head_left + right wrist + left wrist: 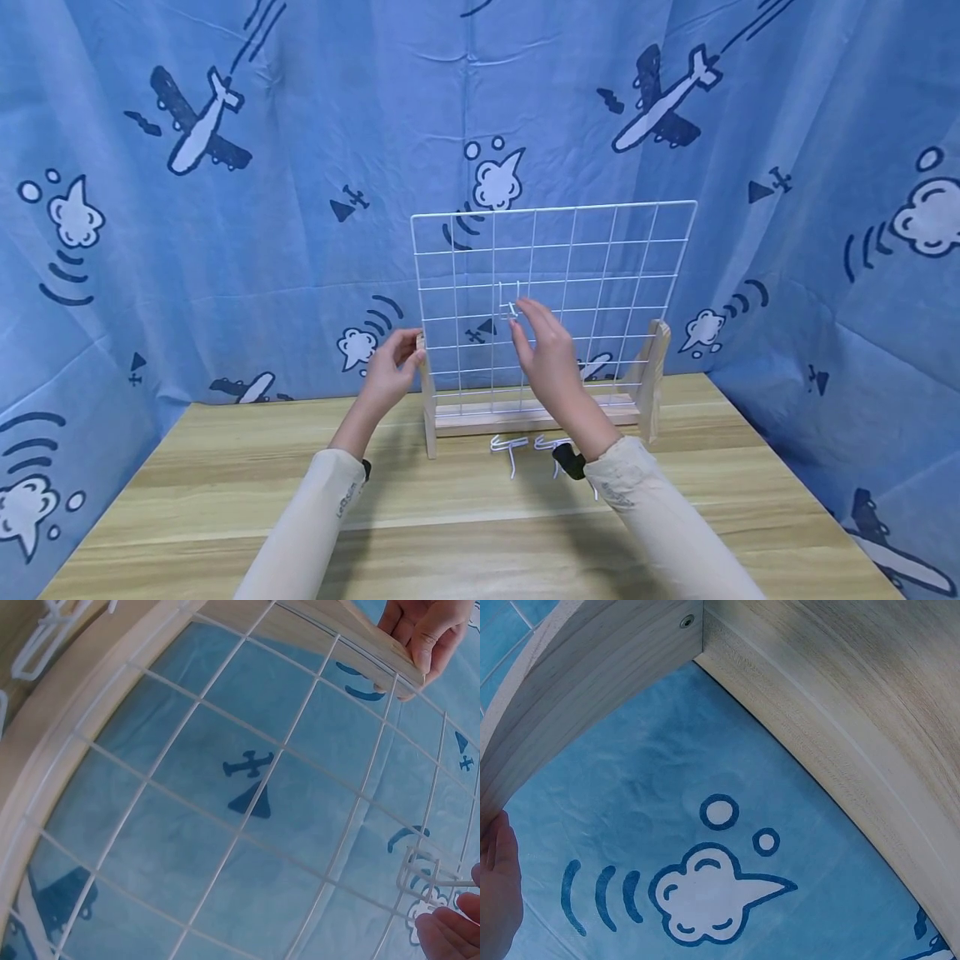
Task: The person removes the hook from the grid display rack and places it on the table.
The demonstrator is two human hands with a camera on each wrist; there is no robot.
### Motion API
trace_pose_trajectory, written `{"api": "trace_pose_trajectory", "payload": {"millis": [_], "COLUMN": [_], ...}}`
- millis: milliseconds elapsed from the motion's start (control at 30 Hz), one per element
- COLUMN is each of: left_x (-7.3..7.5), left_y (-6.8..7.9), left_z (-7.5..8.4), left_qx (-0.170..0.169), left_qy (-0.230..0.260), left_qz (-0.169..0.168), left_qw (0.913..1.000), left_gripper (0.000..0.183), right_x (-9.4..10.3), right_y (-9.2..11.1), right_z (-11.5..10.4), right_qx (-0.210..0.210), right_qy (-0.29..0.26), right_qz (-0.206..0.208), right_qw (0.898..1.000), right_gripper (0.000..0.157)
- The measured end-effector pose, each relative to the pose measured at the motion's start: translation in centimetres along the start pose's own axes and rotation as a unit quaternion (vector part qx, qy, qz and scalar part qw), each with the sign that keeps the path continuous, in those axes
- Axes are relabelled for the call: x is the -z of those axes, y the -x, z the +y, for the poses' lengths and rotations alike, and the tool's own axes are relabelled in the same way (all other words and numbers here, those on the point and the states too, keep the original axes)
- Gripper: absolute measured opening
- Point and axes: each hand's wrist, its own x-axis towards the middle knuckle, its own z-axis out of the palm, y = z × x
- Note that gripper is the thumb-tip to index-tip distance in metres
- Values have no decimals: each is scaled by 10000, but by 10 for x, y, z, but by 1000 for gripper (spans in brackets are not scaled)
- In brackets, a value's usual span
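A white wire grid panel stands upright in a wooden stand. At the panel's left side, my left hand grips the top of the stand's left upright between thumb and fingers. My right hand is in front of the grid, left of its middle. Its thumb and fingertips pinch the prong of a white wire hook, whose rectangular back lies against the grid wires. Whether the hook is fully caught on a wire, I cannot tell. Part of the right hand falls outside the right wrist view.
Below the stand, white wire hooks lie on the wooden table; the right wrist partly hides some. A blue curtain printed with planes and clouds hangs behind and at both sides.
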Motion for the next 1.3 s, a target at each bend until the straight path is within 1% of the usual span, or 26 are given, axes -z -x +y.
{"api": "trace_pose_trajectory", "payload": {"millis": [367,400,600,633,1033,1300], "left_x": [0,1,1,1,1,0], "left_y": [0,2,2,-1,-1,0], "left_z": [3,8,7,1,3,0], "left_qx": [-17,-24,-28,-29,-7,-16], "left_qy": [8,3,-4,-2,47,52], "left_qz": [-23,-24,-28,-24,-7,-3], "left_qw": [10000,10000,10000,10000,10000,10000], "left_gripper": [37,36,36,37,37,36], "right_x": [-6,-6,-8,-9,-14,-13], "right_y": [-6,-6,-7,-7,-12,-12], "right_z": [-4,-4,-3,-3,-1,-2], "right_qx": [-69,-79,-99,-90,111,67], "right_qy": [125,130,195,213,335,360], "right_qz": [14,4,23,38,379,394], "right_qw": [9999,9999,9998,9997,9987,9986], "right_gripper": [28,28,27,27,23,21]}}
